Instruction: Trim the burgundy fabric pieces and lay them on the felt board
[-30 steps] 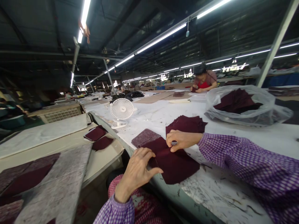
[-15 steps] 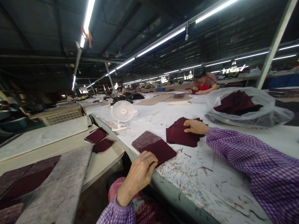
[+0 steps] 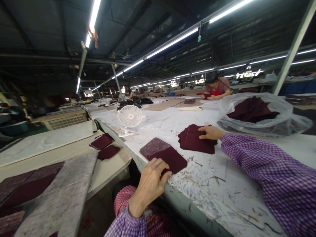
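My left hand (image 3: 154,177) is at the table's near edge, thumb and fingers closed on the near edge of a maroon fabric piece (image 3: 171,159). That piece lies partly over a speckled maroon-grey piece (image 3: 155,146). Farther right, my right hand (image 3: 211,132) reaches over a fanned stack of maroon fabric pieces (image 3: 194,141). Its thumb and fingers are bent together on the top of the stack, at the far right part. The fingertips' undersides are hidden.
A small white fan (image 3: 130,117) stands behind the pieces. At right sits a clear plastic bag (image 3: 259,128) of maroon pieces. More fabric (image 3: 101,142) lies on a lower surface at left. Across the white table (image 3: 209,194), a person (image 3: 218,89) handles dark fabric.
The fanned stack has turned and shifted slightly under my right hand, its edges lying differently. My left hand has moved a little right, with its thumb lower along the fabric edge.
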The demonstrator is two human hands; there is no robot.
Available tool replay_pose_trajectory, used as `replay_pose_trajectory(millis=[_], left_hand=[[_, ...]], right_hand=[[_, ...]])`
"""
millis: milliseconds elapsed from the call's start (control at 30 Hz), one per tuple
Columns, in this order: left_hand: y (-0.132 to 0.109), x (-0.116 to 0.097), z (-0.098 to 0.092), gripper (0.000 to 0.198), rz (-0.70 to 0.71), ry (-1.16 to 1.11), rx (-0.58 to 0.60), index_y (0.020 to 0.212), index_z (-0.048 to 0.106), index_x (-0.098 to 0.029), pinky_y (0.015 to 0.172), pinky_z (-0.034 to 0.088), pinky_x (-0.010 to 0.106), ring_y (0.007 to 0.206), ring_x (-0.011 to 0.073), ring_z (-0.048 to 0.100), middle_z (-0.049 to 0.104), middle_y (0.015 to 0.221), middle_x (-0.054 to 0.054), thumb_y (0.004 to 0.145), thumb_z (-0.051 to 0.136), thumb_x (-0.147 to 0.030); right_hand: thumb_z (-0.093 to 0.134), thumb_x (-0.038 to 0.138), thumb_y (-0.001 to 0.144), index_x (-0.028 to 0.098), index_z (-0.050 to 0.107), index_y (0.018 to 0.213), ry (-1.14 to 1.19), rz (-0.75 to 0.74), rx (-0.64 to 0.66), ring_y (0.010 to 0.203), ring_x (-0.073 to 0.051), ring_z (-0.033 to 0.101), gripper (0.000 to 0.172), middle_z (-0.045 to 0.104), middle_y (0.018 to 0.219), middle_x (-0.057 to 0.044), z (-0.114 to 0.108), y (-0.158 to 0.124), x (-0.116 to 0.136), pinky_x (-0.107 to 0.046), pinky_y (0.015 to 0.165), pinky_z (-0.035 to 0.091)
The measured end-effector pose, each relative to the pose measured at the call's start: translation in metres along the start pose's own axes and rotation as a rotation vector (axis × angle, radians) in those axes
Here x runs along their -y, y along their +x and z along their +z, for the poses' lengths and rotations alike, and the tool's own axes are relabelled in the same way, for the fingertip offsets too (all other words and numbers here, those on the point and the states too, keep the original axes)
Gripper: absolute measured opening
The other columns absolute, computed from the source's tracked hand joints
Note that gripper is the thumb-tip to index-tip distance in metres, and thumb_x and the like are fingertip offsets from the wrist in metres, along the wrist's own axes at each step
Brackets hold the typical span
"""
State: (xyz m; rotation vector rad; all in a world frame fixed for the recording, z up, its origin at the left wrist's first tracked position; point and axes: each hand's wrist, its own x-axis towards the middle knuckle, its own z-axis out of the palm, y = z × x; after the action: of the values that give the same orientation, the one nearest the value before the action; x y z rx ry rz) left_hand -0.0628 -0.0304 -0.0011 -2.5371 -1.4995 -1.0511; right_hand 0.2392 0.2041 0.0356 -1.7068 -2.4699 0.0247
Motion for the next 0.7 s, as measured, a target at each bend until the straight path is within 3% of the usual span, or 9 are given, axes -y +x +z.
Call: replay_pose_trajectory(millis=[133, 300, 400, 467, 533, 567, 600, 700], left_hand=[[0.0, 0.002, 0.004, 0.015, -0.08, -0.049, -0.067, 0.078, 0.057, -0.018, 0.071, 0.043, 0.03, 0.076, 0.0176, 0.055, 0.06, 0.077, 0.003, 0.086, 0.044, -0.019], [0.005, 0.009, 0.008, 0.016, -0.347, -0.178, -0.222, 0.074, 0.055, -0.018, 0.062, 0.04, 0.025, 0.063, 0.0143, 0.055, 0.058, 0.067, -0.001, 0.084, 0.043, -0.022], [0.009, 0.017, 0.009, 0.016, -0.443, -0.224, -0.264, 0.071, 0.054, -0.018, 0.057, 0.037, 0.023, 0.055, 0.0122, 0.051, 0.053, 0.059, -0.003, 0.082, 0.045, -0.025], [0.011, 0.023, 0.012, 0.016, -0.512, -0.297, -0.331, 0.069, 0.053, -0.018, 0.054, 0.036, 0.022, 0.053, 0.0111, 0.048, 0.05, 0.056, -0.004, 0.081, 0.046, -0.027], [0.012, 0.029, 0.015, 0.016, -0.572, -0.411, -0.418, 0.069, 0.052, -0.017, 0.054, 0.036, 0.021, 0.054, 0.0104, 0.047, 0.048, 0.056, -0.004, 0.079, 0.048, -0.029], [0.012, 0.032, 0.017, 0.016, -0.593, -0.478, -0.46, 0.069, 0.052, -0.017, 0.054, 0.036, 0.021, 0.055, 0.0101, 0.047, 0.048, 0.057, -0.004, 0.078, 0.049, -0.03], [0.011, 0.034, 0.019, 0.016, -0.611, -0.551, -0.497, 0.069, 0.052, -0.017, 0.053, 0.036, 0.02, 0.055, 0.0097, 0.046, 0.047, 0.057, -0.004, 0.077, 0.05, -0.031], [0.011, 0.038, 0.019, 0.016, -0.664, -0.863, -0.637, 0.071, 0.051, -0.017, 0.053, 0.039, 0.019, 0.056, 0.0089, 0.047, 0.049, 0.061, -0.004, 0.075, 0.054, -0.032]], right_hand=[[0.054, 0.03, 0.081, 0.016, 0.053, 0.125, 0.01, 0.044, -0.046, 0.111, -0.025, 0.052, 0.046, 0.057, 0.122, -0.011, 0.002, -0.001, 0.0, -0.033, 0.095, 0.038], [0.057, 0.027, 0.078, 0.014, 0.05, 0.126, -0.05, 0.165, -0.23, 0.113, -0.038, 0.045, 0.051, 0.047, 0.127, -0.02, -0.008, -0.014, 0.013, -0.052, 0.091, 0.034], [0.049, 0.026, 0.084, 0.013, 0.059, 0.112, 0.009, -0.033, -0.317, 0.11, -0.035, 0.047, 0.033, 0.051, 0.123, -0.019, -0.018, -0.029, 0.043, -0.049, 0.09, 0.034], [0.039, 0.032, 0.092, 0.017, 0.064, 0.099, 0.07, -0.182, -0.253, 0.093, -0.024, 0.057, 0.03, 0.064, 0.103, -0.011, -0.022, -0.039, 0.071, -0.037, 0.083, 0.041], [0.037, 0.043, 0.093, 0.019, 0.066, 0.084, 0.138, -0.327, -0.154, 0.073, -0.016, 0.059, 0.038, 0.067, 0.08, -0.004, -0.021, -0.05, 0.101, -0.027, 0.071, 0.044], [0.038, 0.043, 0.094, 0.017, 0.066, 0.082, 0.177, -0.483, -0.066, 0.07, -0.015, 0.059, 0.04, 0.067, 0.077, -0.004, -0.018, -0.055, 0.115, -0.027, 0.07, 0.044], [0.04, 0.043, 0.093, 0.017, 0.066, 0.079, 0.179, -0.6, -0.03, 0.069, -0.015, 0.059, 0.04, 0.067, 0.076, -0.004, -0.014, -0.059, 0.126, -0.027, 0.07, 0.044], [0.046, 0.036, 0.092, 0.014, 0.068, 0.094, 0.122, -0.823, -0.026, 0.09, -0.019, 0.059, 0.031, 0.066, 0.1, -0.008, 0.0, -0.066, 0.148, -0.031, 0.083, 0.043]])
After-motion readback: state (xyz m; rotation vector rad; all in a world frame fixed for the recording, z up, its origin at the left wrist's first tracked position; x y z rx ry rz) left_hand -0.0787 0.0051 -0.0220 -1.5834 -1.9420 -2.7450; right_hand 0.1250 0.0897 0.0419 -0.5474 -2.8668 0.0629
